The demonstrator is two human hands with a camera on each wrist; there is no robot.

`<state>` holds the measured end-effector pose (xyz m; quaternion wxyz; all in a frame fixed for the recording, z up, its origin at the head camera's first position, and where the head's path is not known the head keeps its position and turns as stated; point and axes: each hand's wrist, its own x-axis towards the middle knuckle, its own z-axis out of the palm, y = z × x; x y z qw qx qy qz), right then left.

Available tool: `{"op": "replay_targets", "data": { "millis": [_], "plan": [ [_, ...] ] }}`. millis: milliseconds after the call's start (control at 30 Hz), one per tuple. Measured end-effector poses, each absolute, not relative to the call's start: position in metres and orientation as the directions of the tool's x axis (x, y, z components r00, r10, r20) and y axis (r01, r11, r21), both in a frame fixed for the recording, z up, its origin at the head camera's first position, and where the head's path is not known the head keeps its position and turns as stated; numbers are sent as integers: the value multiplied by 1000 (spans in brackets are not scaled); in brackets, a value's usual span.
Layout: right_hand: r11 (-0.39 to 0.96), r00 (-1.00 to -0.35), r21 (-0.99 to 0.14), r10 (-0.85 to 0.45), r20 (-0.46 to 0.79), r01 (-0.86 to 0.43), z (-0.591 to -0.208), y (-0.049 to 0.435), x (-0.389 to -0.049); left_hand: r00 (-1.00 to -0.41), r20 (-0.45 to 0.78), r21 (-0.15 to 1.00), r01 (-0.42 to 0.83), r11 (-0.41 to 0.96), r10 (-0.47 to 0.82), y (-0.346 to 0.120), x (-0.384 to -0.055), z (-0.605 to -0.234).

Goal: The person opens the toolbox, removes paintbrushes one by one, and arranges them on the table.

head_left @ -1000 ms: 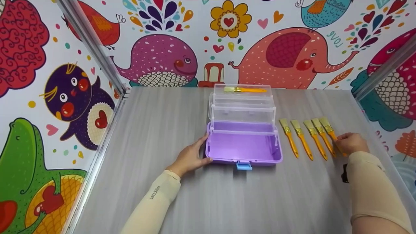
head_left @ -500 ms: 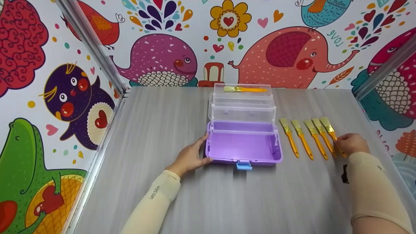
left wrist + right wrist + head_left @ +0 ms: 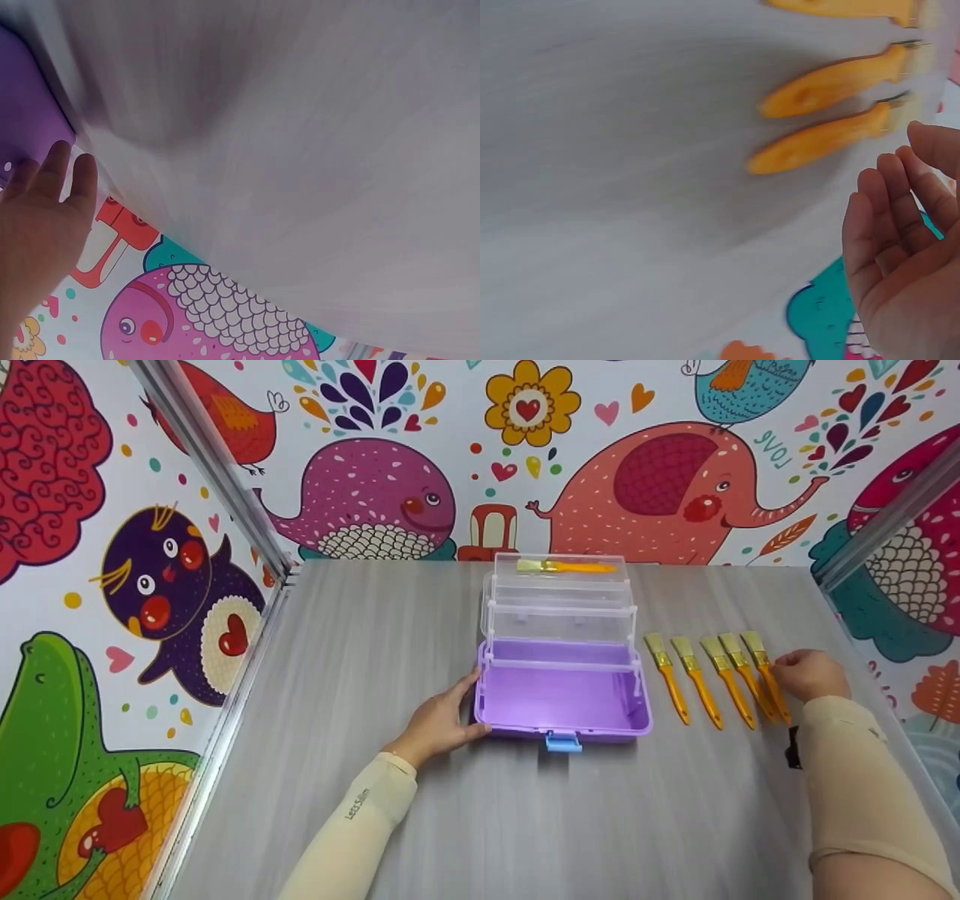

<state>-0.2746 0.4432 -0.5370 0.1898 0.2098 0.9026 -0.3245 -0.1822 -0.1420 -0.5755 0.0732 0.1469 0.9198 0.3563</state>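
In the head view, a purple toolbox (image 3: 564,697) stands unlatched with its clear tiered trays (image 3: 562,619) raised toward the back. One paintbrush (image 3: 577,567) with an orange handle lies in the top tray. My left hand (image 3: 435,727) rests on the box's left side, thumb at the front corner; its fingers (image 3: 51,169) look straight in the left wrist view. Several more paintbrushes lie in a row right of the box, bristles away. My right hand (image 3: 814,675) is beside the rightmost paintbrush (image 3: 766,675). The right wrist view shows its fingers (image 3: 889,199) loosely bent, holding nothing.
The grey table (image 3: 360,660) is bounded by printed walls and metal posts (image 3: 217,465). A blue latch (image 3: 562,742) juts from the box's front. A small black object (image 3: 793,748) lies partly behind the right sleeve (image 3: 862,780).
The rightmost paintbrush's handle end has shifted slightly left, toward its neighbour. My right hand has let go of it and moved slightly away from me. The left hand and box stay put.
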Motion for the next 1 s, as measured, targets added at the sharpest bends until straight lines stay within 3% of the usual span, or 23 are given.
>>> {"op": "replay_targets", "data": {
  "millis": [167, 467, 600, 1000],
  "plan": [
    [745, -909, -549, 191, -370, 380, -498, 407, -286, -947, -33, 680, 213, 702, 320, -142, -182, -575],
    [802, -988, -585, 44, -146, 122, -462, 339, -344, -947, -27, 680, 217, 700, 320, -142, -182, -575],
    [815, -998, -578, -4, -66, 35, -448, 299, -362, -948, -26, 675, 217, 705, 317, -142, -182, -575],
    [839, -990, -535, -138, -30, -100, -441, 199, -387, -945, -27, 674, 223, 704, 325, -141, -182, -574]
  ]
}}
